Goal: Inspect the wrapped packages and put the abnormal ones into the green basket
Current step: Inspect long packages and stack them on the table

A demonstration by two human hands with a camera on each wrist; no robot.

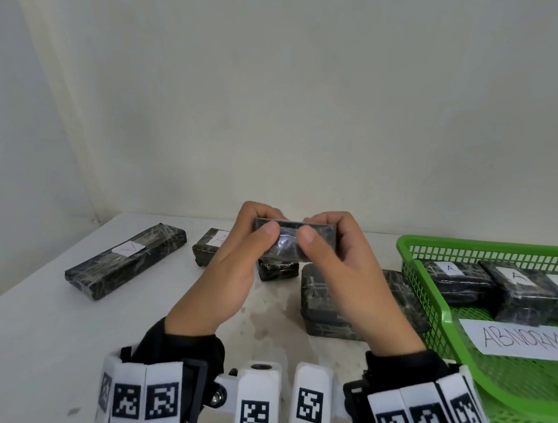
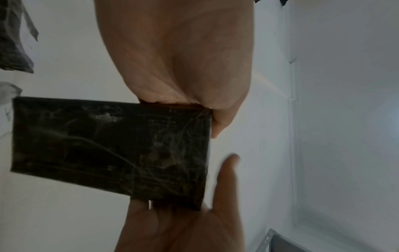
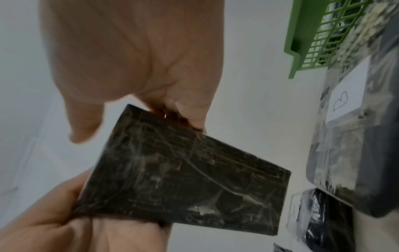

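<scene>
- Holding one small package (image 1: pixel 293 241) up above the worktop (image 1: pixel 52 321), I have my left hand (image 1: pixel 231 267) pinching its left end and my right hand (image 1: pixel 339 267) pinching its right end, thumbs on the near face, fingers curled behind.
- The package looks like a dark block under glossy, creased film; I judge it stiff, fairly light and a bit slippery, so the short ends are the safest places to hold.
- I see no label on the faces showing in either wrist view, so I'd guess inspection isn't finished.
- The green basket (image 1: pixel 435 306) sits to my right, already containing packages marked "A" and a paper sign (image 1: pixel 521 337).
- More packages lie on the worktop, including a long one (image 1: pixel 124 260) well to the left and a squat one (image 1: pixel 327 306) just beside the basket.
</scene>
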